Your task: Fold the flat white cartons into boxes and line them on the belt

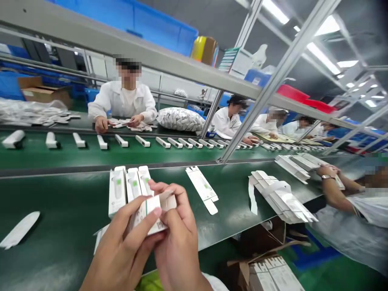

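Note:
A small white printed carton is held in front of me, its end with raised flaps facing right. My left hand is closed around the carton's body, thumb on the printed face. The fingers of my right hand are closed on its flap end. Partly behind my hands, three made-up cartons with a green square on the front stand side by side on the dark green worktop. To the right lies a flat, unfolded carton. Another white carton edge shows under my left wrist, mostly hidden.
A row of white devices lines the green conveyor beyond the worktop. A strapped bundle of flat cartons lies right. A white oval piece lies left. A metal post rises ahead. Co-workers sit opposite and at right.

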A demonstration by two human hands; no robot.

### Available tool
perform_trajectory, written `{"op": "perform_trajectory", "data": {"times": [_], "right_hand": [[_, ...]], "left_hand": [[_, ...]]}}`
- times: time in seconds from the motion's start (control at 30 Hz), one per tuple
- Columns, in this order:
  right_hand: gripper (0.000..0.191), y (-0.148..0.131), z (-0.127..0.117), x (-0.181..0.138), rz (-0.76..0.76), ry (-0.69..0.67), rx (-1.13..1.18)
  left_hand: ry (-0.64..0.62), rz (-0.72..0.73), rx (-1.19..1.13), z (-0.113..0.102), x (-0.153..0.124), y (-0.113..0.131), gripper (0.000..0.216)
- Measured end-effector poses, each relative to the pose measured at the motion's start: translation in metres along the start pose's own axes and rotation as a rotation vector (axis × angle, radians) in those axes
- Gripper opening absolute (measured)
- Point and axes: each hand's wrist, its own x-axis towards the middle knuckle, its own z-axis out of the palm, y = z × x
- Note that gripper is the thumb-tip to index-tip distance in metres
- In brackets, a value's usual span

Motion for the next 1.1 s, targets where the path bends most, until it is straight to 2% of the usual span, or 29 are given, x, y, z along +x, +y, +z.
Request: {"op": "perform_trajectory", "data": {"times": [0.07,0.17,0.23,0.3,0.37,0.47,0.53,0.63,0.7,0.77,0.8,0.87,0.97,1.03,1.1], "right_hand": [[0.03,-0.011,-0.007,0.003,0.084,-0.11,-0.002],[0.045,-0.033,-0.023,0.008,0.166,-0.473,-0.107],[0.051,-0.04,-0.034,0.014,0.189,-0.717,-0.139],[0.041,-0.036,-0.039,0.02,0.156,-0.799,-0.121],[0.022,-0.025,-0.037,0.02,0.104,-0.705,-0.098],[0.011,-0.005,-0.027,0.012,0.092,-0.468,-0.073],[0.011,0.002,-0.02,0.006,0.066,-0.386,-0.144],[0.024,0.005,-0.018,-0.003,-0.058,-0.45,-0.416],[0.035,0.005,-0.021,-0.007,-0.107,-0.528,-0.56],[0.04,0.006,-0.025,-0.007,-0.134,-0.531,-0.622],[0.036,0.008,-0.026,-0.006,-0.165,-0.483,-0.622],[0.022,0.011,-0.027,-0.003,-0.218,-0.339,-0.577],[0.011,0.017,-0.025,-0.002,-0.159,-0.145,-0.464],[0.015,0.02,-0.022,-0.003,-0.079,-0.143,-0.401],[0.024,0.02,-0.022,-0.001,-0.006,-0.184,-0.311]], "left_hand": [[-0.011,0.022,-0.049,-0.009,0.0,-0.005,0.047],[-0.024,-0.088,-0.233,-0.027,-0.003,-0.005,0.024],[-0.127,-0.187,-0.382,-0.037,-0.005,-0.004,0.014],[-0.257,-0.234,-0.478,-0.043,-0.007,-0.004,0.022],[-0.32,-0.227,-0.489,-0.044,-0.006,-0.003,0.022],[-0.254,-0.167,-0.339,-0.04,-0.004,0.001,0.02],[-0.192,-0.208,-0.27,-0.035,-0.005,0.004,0.029],[-0.016,-0.324,-0.352,-0.033,-0.007,0.005,0.056],[0.093,-0.349,-0.44,-0.033,-0.008,0.003,0.065],[0.106,-0.381,-0.468,-0.035,-0.009,0.003,0.057],[0.092,-0.384,-0.439,-0.035,-0.009,0.005,0.048],[0.047,-0.332,-0.26,-0.036,-0.012,0.012,0.037],[0.027,-0.197,0.091,-0.037,-0.018,0.024,0.056],[0.031,-0.168,0.215,-0.04,-0.022,0.028,0.064],[0.032,-0.121,0.256,-0.046,-0.025,0.026,0.06]]}}
